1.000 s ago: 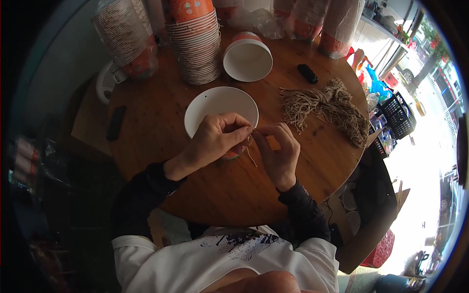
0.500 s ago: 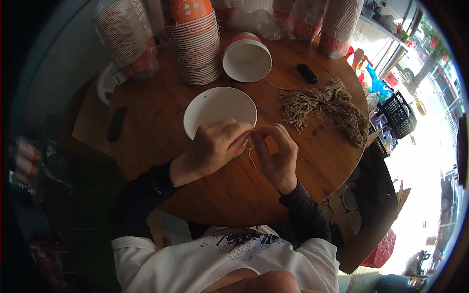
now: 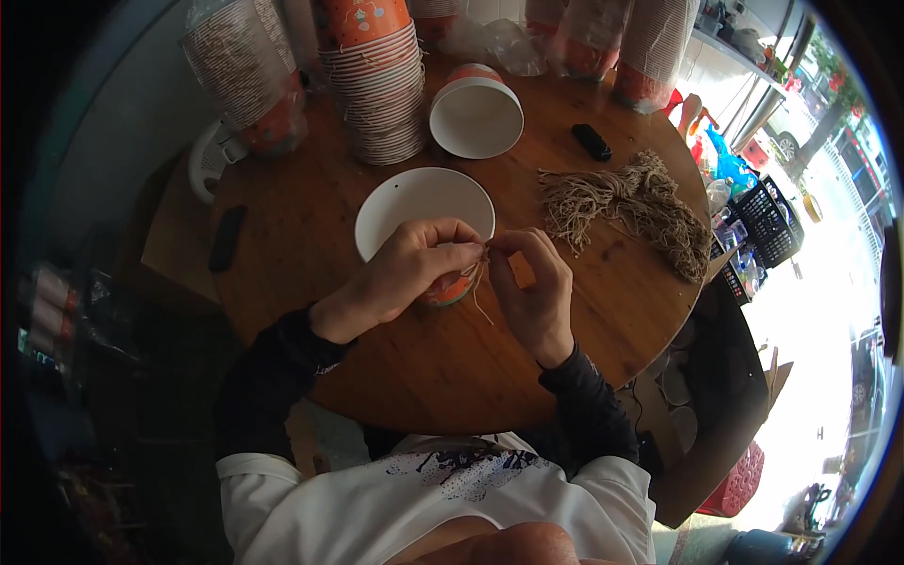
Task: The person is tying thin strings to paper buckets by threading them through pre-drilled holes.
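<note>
An orange paper bucket with a white inside [image 3: 414, 202] lies tipped on the round wooden table, its mouth facing up and away. A small dark hole shows near its far rim. At the near right rim, my left hand [image 3: 400, 273] pinches a thin beige string [image 3: 482, 303], thumb against forefinger. My right hand [image 3: 535, 292] meets it there, thumb and forefinger also closed on the string. Loose string ends hang below the fingertips. Exactly how the string passes through the rim is hidden by my fingers.
A beige string bundle [image 3: 621, 202] lies right, near a small black object [image 3: 591, 142]. Behind stand another white-lined bucket [image 3: 477, 118], a tall bucket stack [image 3: 377, 85] and plastic-wrapped stacks [image 3: 235, 71]. A dark flat object [image 3: 226, 239] lies at the left edge.
My left hand has turned and shifted slightly left, its fingers uncurling a little, so more of the bucket's orange side and the string shows. My right hand stays nearly in place.
</note>
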A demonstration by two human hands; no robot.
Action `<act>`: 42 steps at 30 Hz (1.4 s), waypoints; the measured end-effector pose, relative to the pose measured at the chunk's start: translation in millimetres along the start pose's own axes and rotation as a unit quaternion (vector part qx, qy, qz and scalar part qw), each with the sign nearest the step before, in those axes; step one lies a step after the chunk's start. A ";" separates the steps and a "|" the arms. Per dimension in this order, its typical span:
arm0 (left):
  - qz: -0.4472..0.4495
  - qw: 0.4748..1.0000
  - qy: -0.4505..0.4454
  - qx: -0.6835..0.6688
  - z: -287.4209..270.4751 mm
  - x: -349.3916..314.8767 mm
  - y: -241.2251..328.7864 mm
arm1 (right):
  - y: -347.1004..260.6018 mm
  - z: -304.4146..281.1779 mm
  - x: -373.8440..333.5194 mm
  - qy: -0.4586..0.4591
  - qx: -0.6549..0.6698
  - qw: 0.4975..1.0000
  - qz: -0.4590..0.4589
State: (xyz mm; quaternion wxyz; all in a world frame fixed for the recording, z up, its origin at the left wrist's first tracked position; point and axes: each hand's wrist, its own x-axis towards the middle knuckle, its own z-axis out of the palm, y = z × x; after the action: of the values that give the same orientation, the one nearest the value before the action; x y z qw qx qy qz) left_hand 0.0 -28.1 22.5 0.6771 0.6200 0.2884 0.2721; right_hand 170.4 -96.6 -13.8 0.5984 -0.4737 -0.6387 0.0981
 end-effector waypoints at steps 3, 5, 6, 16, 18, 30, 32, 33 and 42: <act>-0.063 0.988 -0.043 -0.137 -5.6 5.6 -4.7 | 5.0 2.7 -1.0 -0.006 0.048 0.998 0.032; -0.065 0.977 -0.051 -0.195 -3.5 6.7 -3.7 | 3.5 2.9 0.2 0.003 0.053 0.998 0.021; -0.072 0.978 -0.030 -0.195 0.0 5.8 -0.4 | 2.4 2.7 1.0 0.013 0.058 0.998 0.010; -0.052 0.987 -0.014 -0.154 -2.0 7.4 -7.8 | 1.7 -1.4 6.0 0.029 -0.020 0.996 -0.083; -0.039 0.991 -0.025 -0.122 -1.1 6.4 -4.6 | 2.2 -1.9 4.5 0.034 0.020 0.998 -0.042; 0.127 0.968 0.073 0.203 2.3 -3.8 -0.8 | -12.3 -15.8 7.6 -0.077 0.278 0.901 0.323; 0.132 0.969 0.076 0.193 1.4 -4.1 -1.3 | -4.6 -13.9 3.3 -0.059 0.279 0.911 0.297; 0.156 0.953 0.074 0.247 0.4 -4.3 -0.8 | 0.3 -12.8 0.6 -0.041 0.279 0.921 0.270; 0.242 0.914 0.065 0.319 -2.6 1.0 -10.8 | 3.1 -8.6 1.5 0.004 0.250 0.943 0.219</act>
State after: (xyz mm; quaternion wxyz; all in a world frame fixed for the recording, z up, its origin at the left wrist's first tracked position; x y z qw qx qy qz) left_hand -1.1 -26.5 11.5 0.3369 0.8348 0.2444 0.3604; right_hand 179.5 -97.7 -12.6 0.6636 -0.4375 -0.4720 0.3813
